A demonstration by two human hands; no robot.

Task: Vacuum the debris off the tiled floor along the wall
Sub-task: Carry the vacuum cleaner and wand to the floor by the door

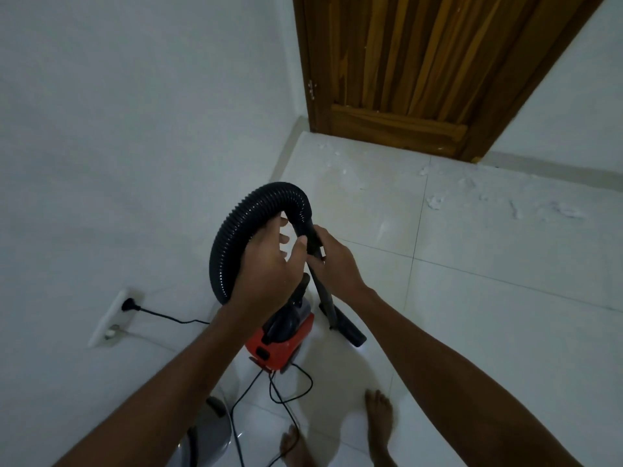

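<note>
Currently, both hands work at the top of the vacuum assembly, and 1 grip is clear while the other is loose. The right hand [332,256] grasps the upper end of the rigid tube [325,294], fingers curled round it just below the joint with the hose [236,230]. This grip probably serves to steer the nozzle [350,332], which rests on the floor [472,315] beside the red vacuum body [281,345]. The left hand [269,274] sits under the hose arch with fingers spread and only partly curled; it touches the hose but does not appear to clamp it, probably to support the loop and keep it from kinking.

The debris [438,202], white flecks and clumps, lies well apart from the nozzle, scattered on the tiles along the far wall [556,106] and in front of the wooden door [421,62]. No suction pass over it appears to have started.

Open floor lies between the nozzle and the debris, so the route forward is free. The left wall [135,129] stands close to the vacuum body. The power cord [175,318] runs from the wall socket [114,315] and loops on the floor near the bare feet [379,416]; judged a snag risk when the body is pulled forward.
</note>
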